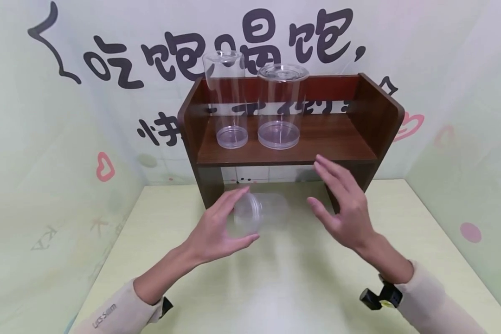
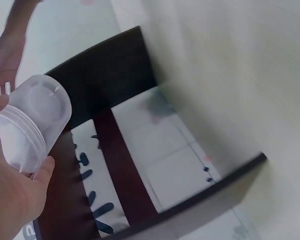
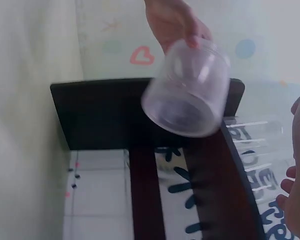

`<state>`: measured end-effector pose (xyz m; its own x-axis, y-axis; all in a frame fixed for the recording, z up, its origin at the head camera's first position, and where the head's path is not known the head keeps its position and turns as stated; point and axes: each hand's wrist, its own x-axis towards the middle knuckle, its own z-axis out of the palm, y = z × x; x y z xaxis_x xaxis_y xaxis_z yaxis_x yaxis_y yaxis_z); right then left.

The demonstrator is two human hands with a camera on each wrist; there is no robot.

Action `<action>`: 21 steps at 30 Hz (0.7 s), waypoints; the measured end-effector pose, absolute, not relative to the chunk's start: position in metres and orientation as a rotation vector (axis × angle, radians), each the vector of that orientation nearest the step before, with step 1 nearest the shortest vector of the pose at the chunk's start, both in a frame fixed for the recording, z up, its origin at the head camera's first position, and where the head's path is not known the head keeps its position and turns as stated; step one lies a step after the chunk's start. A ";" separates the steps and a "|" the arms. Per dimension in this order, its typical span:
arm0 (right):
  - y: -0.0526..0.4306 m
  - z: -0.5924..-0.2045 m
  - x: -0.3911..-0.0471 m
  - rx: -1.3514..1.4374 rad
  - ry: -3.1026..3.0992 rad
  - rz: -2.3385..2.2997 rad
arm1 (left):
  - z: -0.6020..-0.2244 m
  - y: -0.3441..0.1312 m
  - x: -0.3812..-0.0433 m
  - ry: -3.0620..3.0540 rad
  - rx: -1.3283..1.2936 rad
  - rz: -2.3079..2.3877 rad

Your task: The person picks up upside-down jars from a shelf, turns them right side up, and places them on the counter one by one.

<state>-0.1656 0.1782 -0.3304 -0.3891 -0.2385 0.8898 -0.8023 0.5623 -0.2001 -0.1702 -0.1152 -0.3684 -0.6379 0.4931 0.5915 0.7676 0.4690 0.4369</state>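
Observation:
My left hand [image 1: 210, 236] grips a clear plastic jar [image 1: 273, 208] by its lidded end, over the table in front of the shelf. The jar lies sideways in the air, its bottom towards the right. In the left wrist view the ribbed lid [image 2: 21, 137] sits between thumb and fingers. Motion blurs the jar [image 3: 187, 95] in the right wrist view. My right hand [image 1: 346, 211] hangs apart from the jar, fingers extended and thumb spread, near the right leg of the shelf. It holds nothing.
A dark brown wooden shelf [image 1: 330, 139] stands at the back of the pale table [image 1: 292, 287]. On its board are a tall narrow clear jar [image 1: 227, 102] and a wider clear jar [image 1: 281, 106], side by side at left and centre. A printed backdrop [image 1: 121, 111] surrounds the table.

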 end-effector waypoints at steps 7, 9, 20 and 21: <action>0.200 -0.299 -0.170 0.848 -1.943 0.594 | -0.379 -0.137 -0.169 -2.446 -1.040 -0.874; 0.204 -0.291 -0.172 0.862 -1.927 0.557 | -0.381 -0.143 -0.169 -2.472 -1.037 -0.853; 0.232 -0.252 -0.182 0.874 -2.038 0.291 | -0.390 -0.173 -0.169 -2.612 -0.954 -0.665; 0.234 -0.250 -0.184 0.870 -2.039 0.277 | -0.391 -0.176 -0.169 -2.624 -0.946 -0.646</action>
